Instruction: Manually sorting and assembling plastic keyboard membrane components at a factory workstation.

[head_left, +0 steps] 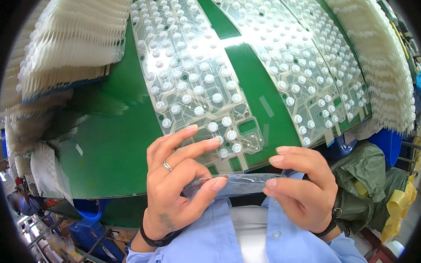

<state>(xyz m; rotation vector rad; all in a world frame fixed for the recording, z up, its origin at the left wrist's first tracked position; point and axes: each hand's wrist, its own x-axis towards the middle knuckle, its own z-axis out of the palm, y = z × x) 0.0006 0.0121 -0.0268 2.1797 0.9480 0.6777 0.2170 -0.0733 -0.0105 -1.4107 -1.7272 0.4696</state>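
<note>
A strip of crumpled clear plastic film [246,182] is stretched between my two hands, just off the table's near edge. My left hand [177,186], with a ring and a dark wristband, pinches its left end between thumb and forefinger. That hand's other fingertips reach over the near end of a keyboard membrane sheet [189,79]. With thumb and fingers closed, my right hand [306,187] grips the film's right end. The sheet is clear, with printed traces and rows of white rubber domes, and lies flat on the green table [101,164]. Its tail points toward me, close to the film.
More domed membrane sheets [293,64] lie to the right. A tall stack of sheets [73,36] stands at the left, and another stack [387,59] at the right. Below the table are a blue bin [89,208] and a dark green plastic bag [363,176].
</note>
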